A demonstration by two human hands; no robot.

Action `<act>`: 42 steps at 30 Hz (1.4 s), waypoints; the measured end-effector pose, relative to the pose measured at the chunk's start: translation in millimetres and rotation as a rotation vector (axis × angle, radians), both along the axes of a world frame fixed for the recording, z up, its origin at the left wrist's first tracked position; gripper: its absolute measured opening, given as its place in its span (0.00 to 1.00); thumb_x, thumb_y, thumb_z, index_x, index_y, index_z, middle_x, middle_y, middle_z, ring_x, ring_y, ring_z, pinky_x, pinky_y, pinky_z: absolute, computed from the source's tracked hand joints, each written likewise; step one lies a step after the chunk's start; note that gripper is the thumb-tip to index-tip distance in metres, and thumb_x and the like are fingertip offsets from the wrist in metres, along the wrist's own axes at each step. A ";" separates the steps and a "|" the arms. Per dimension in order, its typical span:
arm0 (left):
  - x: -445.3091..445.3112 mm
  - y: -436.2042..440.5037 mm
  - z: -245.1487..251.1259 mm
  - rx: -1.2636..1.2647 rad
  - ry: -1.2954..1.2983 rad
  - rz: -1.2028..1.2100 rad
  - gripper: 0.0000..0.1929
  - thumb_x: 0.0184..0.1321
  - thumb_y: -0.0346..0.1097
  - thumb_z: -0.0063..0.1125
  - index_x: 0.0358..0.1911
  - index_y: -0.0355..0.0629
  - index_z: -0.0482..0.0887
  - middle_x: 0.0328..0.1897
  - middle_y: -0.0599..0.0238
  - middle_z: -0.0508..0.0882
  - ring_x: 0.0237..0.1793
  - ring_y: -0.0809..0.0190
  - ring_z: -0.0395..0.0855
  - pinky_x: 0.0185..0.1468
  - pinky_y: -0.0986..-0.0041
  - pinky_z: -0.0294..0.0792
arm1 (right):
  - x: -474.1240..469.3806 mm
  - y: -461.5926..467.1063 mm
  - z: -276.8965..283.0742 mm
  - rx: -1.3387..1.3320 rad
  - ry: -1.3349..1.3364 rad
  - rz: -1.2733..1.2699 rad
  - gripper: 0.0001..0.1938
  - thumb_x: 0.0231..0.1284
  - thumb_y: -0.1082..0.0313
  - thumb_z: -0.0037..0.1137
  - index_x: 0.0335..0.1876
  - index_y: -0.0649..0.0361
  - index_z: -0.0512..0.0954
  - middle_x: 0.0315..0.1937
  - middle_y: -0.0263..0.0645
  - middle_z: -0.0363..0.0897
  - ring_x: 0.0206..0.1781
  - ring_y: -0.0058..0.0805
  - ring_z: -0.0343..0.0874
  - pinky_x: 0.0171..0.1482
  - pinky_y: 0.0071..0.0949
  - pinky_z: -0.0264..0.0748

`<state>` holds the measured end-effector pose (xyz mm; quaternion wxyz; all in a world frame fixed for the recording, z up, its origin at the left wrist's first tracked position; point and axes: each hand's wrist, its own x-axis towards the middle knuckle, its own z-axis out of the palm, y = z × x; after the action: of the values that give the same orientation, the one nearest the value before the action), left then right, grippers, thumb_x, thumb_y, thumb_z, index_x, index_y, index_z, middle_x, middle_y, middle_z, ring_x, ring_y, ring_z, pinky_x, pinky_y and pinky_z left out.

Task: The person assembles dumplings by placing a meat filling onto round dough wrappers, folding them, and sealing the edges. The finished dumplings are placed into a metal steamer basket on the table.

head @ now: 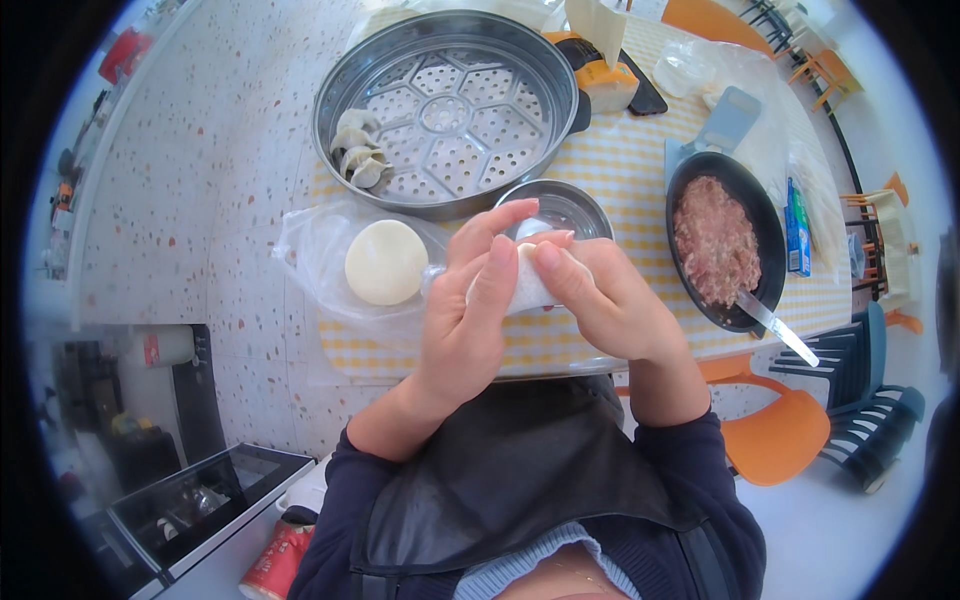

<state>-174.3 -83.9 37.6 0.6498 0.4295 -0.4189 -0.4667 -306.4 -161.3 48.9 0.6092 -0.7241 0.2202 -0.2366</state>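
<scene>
A folded dumpling wrapper (531,289) is held up between my two hands, over the table's near edge. My left hand (469,300) cups it from the left, with the thumb along its side. On the other side, my right hand (611,296) pinches its top edge between thumb and fingers. Whatever is inside the wrapper is hidden. Left of my hands lies a stack of round dough wrappers (386,262) on a clear plastic bag (315,251). Just behind my fingers sits a small metal bowl (592,202), partly covered by them.
A large steamer tray (450,199) with several dumplings (360,150) along its left side stands at the back. To the right, a black pan (772,247) holds minced meat (712,232) and a metal-handled utensil (780,330). Tissues (607,82) lie behind; an orange chair (780,435) stands right.
</scene>
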 end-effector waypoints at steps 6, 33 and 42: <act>3.3 -4.0 -0.1 -0.034 -0.211 0.008 0.19 0.70 0.37 0.37 0.45 0.31 0.82 0.57 0.52 0.76 0.62 0.57 0.66 0.64 0.67 0.57 | 1.7 5.9 -0.2 -0.038 -0.106 -0.050 0.20 0.73 0.59 0.36 0.35 0.68 0.76 0.23 0.41 0.74 0.26 0.27 0.69 0.31 0.29 0.67; 11.6 -24.7 6.4 -0.302 -0.525 -0.009 0.22 0.71 0.37 0.27 0.46 0.28 0.77 0.54 0.47 0.77 0.56 0.53 0.75 0.61 0.65 0.62 | 13.6 5.7 6.2 -0.062 -0.289 -0.085 0.19 0.73 0.61 0.34 0.40 0.71 0.74 0.29 0.40 0.77 0.33 0.25 0.74 0.34 0.24 0.72; 3.8 -28.2 10.9 -0.455 -0.663 -0.003 0.23 0.69 0.38 0.24 0.44 0.26 0.76 0.57 0.37 0.74 0.57 0.46 0.74 0.61 0.64 0.64 | 9.9 6.1 0.5 -0.355 -0.460 -0.159 0.15 0.69 0.69 0.37 0.31 0.69 0.74 0.21 0.44 0.75 0.23 0.34 0.73 0.27 0.28 0.69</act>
<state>-170.6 -112.1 48.6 0.5574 0.4013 -0.6990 -0.1991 -296.5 -155.2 49.4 0.4863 -0.7273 0.0876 -0.4763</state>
